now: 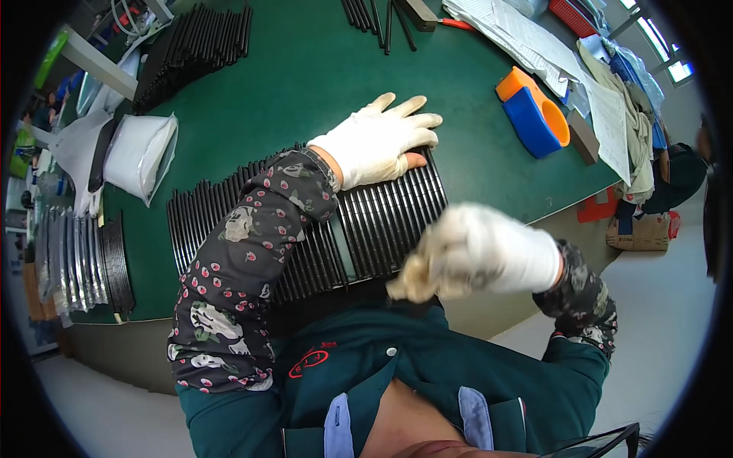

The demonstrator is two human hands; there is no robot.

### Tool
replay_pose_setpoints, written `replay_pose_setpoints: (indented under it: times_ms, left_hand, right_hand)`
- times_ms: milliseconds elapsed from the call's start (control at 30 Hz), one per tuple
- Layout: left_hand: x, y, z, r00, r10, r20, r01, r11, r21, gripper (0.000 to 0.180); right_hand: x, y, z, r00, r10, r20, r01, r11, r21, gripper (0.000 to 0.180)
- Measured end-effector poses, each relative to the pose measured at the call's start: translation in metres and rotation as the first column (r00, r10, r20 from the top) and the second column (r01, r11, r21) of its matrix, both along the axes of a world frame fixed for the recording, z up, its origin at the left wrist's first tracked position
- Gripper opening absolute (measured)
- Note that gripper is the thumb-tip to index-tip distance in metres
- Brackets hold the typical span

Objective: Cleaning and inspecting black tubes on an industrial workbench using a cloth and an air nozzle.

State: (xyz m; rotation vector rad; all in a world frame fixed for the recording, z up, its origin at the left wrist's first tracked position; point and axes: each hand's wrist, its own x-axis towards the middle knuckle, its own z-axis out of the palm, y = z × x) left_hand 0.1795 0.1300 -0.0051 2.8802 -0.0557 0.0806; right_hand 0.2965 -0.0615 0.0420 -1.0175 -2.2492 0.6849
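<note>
Lying side by side on the green tabletop (305, 69), the black rods (393, 229) formed one row in two groups, parted by a narrow gap, close to the person's front. Their long axes ran nearly twelve to six, tipped slightly toward eleven and five. The left hand (378, 141) was the nearer, resting spread wide over the far ends of the right-hand group, so that the rods lay mostly toward six o'clock from it. From the right hand (477, 252) they lay toward nine and ten; that hand was blurred, so whether it held or touched anything could not be told.

The rods were too many and too tightly set to count. Seen from the row's middle, one rod pile (198, 38) stood at eleven o'clock, one white packet (139, 153) at ten, one orange-and-blue holder (527, 126) at two, and several loose rods (389, 30) near one.
</note>
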Motion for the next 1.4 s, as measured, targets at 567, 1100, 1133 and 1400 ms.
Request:
replay_pose_setpoints:
  times_ms: [567, 1100, 1133, 1400]
  left_hand:
    - [0.010, -0.010, 0.000, 0.999, 0.007, 0.054, -0.014, 0.993, 0.119, 0.045]
    - [-0.002, -0.027, 0.005, 0.998, 0.057, 0.034, -0.064, 0.964, 0.260, 0.059]
    - [0.003, -0.027, 0.001, 0.996, 0.077, 0.055, -0.087, 0.970, 0.229, 0.058]
    - [0.001, -0.026, 0.000, 0.997, 0.036, 0.071, -0.049, 0.980, 0.194, 0.054]
  right_hand:
    - [-0.012, -0.065, -0.022, 0.988, -0.084, -0.131, 0.009, 0.875, -0.485, 0.018]
    - [0.021, 0.006, -0.006, 0.827, -0.561, 0.032, 0.528, 0.795, 0.297, 0.035]
    - [0.022, 0.012, -0.022, 0.862, -0.506, 0.032, 0.477, 0.831, 0.286, 0.034]
    - [0.009, -0.016, -0.001, 0.996, -0.031, 0.080, 0.031, 1.000, -0.002, 0.027]
